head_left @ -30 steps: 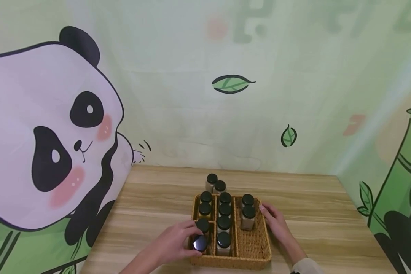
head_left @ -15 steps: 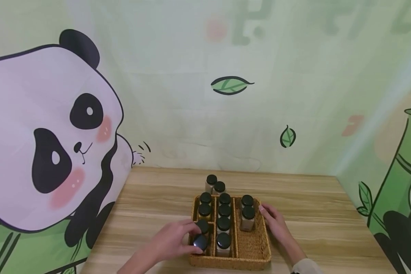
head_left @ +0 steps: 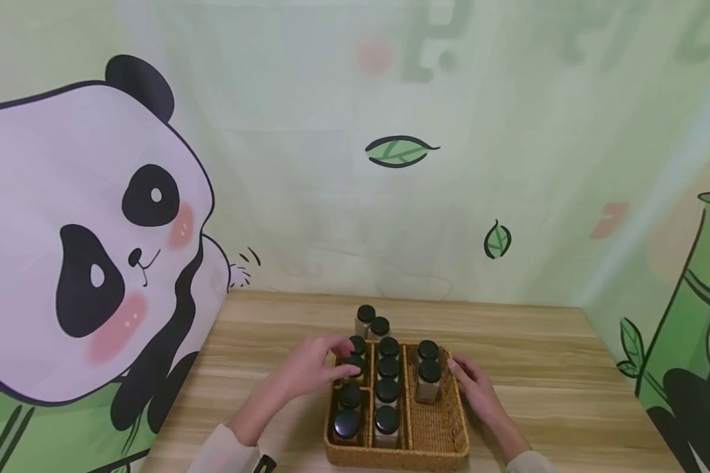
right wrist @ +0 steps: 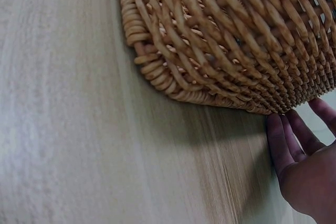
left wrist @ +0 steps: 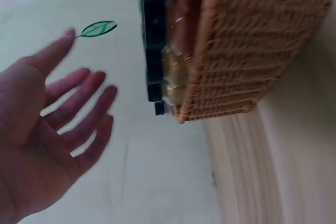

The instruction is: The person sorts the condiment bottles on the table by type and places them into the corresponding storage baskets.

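Observation:
A woven wicker basket [head_left: 402, 458] with divided compartments holds several small jars with black lids [head_left: 386, 419]. At its left side my left hand [head_left: 307, 371] hovers by the jars in the back-left compartment, thumb and fingers overlapping one lid [head_left: 354, 365] in the head view. The left wrist view shows that hand [left wrist: 63, 114] with its fingers spread, apart from the lids [left wrist: 153, 61], nothing in its grasp. On the opposite side, my right hand [head_left: 476, 387] touches the basket's right wall; its fingertips [right wrist: 274, 121] rest low against the weave in the right wrist view.
Two more black-lidded jars [head_left: 365, 315] stand on the wooden table [head_left: 509, 328] just behind the basket. Inside, the right compartment [head_left: 438, 427] has jars only toward its back. A wall cloth [head_left: 307, 197] printed with pandas and leaves rises behind the table.
My left hand has let go of the front-left jar and moved back to the jars in the back-left compartment. The right hand stays at the basket's side.

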`<action>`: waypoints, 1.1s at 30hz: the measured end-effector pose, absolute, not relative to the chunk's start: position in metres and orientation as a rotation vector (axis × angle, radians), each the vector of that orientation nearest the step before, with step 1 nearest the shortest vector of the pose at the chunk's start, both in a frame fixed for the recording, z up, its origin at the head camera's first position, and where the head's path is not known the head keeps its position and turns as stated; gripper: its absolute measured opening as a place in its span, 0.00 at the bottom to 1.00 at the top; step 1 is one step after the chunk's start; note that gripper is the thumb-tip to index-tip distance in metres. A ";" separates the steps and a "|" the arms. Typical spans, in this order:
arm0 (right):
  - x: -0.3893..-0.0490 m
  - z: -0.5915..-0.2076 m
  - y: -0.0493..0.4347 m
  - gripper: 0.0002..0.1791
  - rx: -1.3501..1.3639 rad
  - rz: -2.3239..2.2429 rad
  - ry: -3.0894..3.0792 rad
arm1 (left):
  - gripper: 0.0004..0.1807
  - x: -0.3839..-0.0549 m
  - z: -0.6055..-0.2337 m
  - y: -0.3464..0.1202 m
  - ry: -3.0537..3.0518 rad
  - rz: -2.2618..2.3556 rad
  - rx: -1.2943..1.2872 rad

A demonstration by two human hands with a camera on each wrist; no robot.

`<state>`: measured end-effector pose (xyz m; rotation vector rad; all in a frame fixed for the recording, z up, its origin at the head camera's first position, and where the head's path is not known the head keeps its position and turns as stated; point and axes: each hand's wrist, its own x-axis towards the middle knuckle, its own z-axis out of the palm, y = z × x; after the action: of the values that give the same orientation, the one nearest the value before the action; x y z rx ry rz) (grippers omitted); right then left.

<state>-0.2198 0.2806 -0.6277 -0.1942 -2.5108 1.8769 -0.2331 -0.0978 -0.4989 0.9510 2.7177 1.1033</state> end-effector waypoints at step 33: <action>-0.218 -0.625 0.280 0.30 -0.208 1.856 -2.473 | 0.30 -0.349 -0.552 -0.050 2.777 1.029 0.867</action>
<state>-0.2183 0.2801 -0.6251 -0.2085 -2.4729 1.8557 -0.3486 -0.0496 -0.5519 0.8665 2.7774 1.0287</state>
